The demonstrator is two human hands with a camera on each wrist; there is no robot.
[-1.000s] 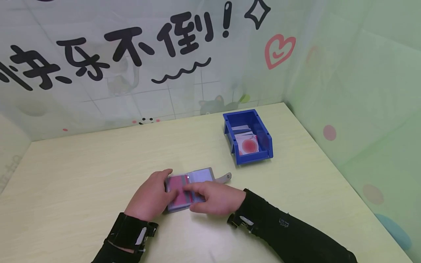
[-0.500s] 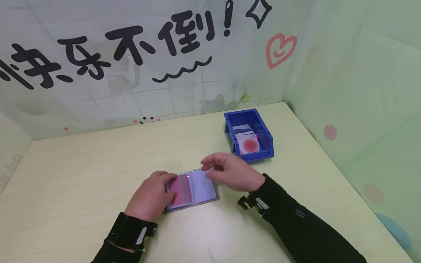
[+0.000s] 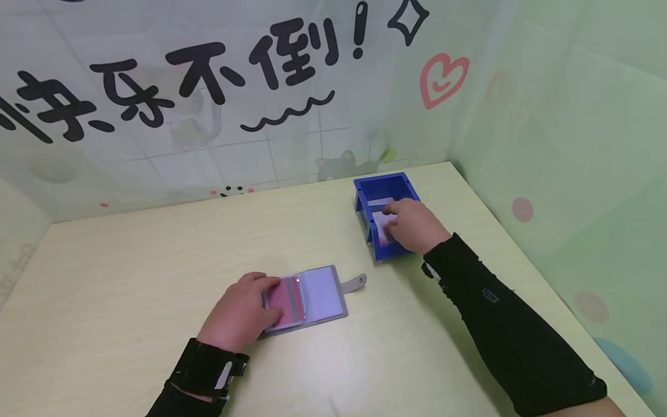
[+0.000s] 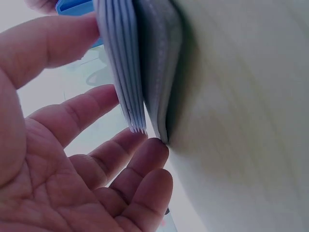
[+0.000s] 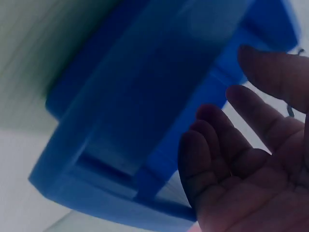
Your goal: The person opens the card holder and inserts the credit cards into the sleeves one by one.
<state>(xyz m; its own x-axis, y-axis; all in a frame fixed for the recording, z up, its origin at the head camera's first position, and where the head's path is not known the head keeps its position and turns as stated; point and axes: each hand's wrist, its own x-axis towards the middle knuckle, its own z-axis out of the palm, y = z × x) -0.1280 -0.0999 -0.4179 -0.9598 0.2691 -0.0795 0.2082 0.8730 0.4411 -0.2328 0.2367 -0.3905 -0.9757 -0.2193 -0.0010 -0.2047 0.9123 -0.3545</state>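
Observation:
A small grey card holder (image 3: 340, 298) lies spread on the table, with a pink card (image 3: 283, 301) in its left page and a pale right page. My left hand (image 3: 237, 313) rests on its left side, thumb and index fingertip on the page. From the left wrist view, several clear leaves (image 4: 120, 58) stand in a stack above the cover (image 4: 161, 58), and the other fingers touch near its edge. My right hand (image 3: 417, 226) reaches into a blue bin (image 3: 385, 185), over the cards (image 3: 382, 220). In the right wrist view its fingers are loosely bent, with nothing visible in them.
The holder's snap strap (image 3: 355, 282) sticks out to the right. Behind the wooden table (image 3: 156, 260) hangs a printed curtain (image 3: 219, 145), and a green one (image 3: 547, 145) borders the right side.
My right hand has left the card holder's pages and moved right and away from me to the blue bin. My left hand has stayed on the holder.

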